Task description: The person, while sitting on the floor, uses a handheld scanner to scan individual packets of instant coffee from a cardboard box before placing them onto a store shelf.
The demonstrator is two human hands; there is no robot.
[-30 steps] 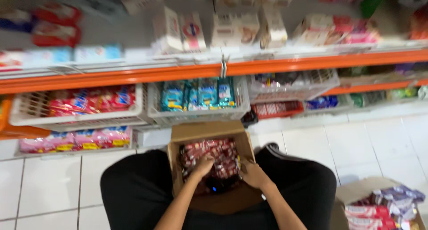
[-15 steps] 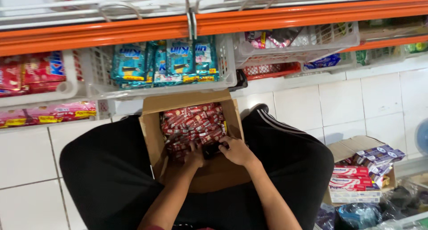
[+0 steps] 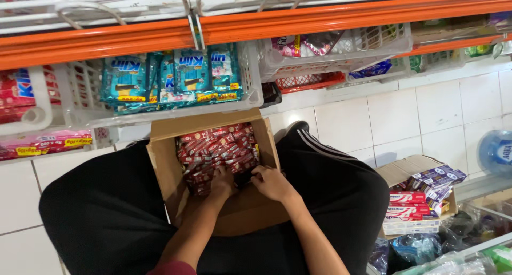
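An open brown cardboard box (image 3: 162,163) rests between my knees, filled at its far end with several small red snack packets (image 3: 216,149). My left hand (image 3: 221,181) reaches into the box, its fingers closed among the red packets at the near edge of the pile. My right hand (image 3: 273,183) sits beside it, fingers curled over packets and a dark item between the two hands. What exactly each hand grips is partly hidden by the fingers. My legs in black trousers (image 3: 341,184) frame the box on both sides.
A white wire basket (image 3: 250,72) of teal snack packs (image 3: 176,75) hangs on the orange shelf rail (image 3: 320,21) ahead. Red and pink packs (image 3: 32,144) fill baskets at left. A second cardboard box (image 3: 397,171) of red and purple packets stands on the white tiled floor at right.
The view has tilted down and closer to the box. Both hands have stayed in the box, shifting slightly among the red packets.
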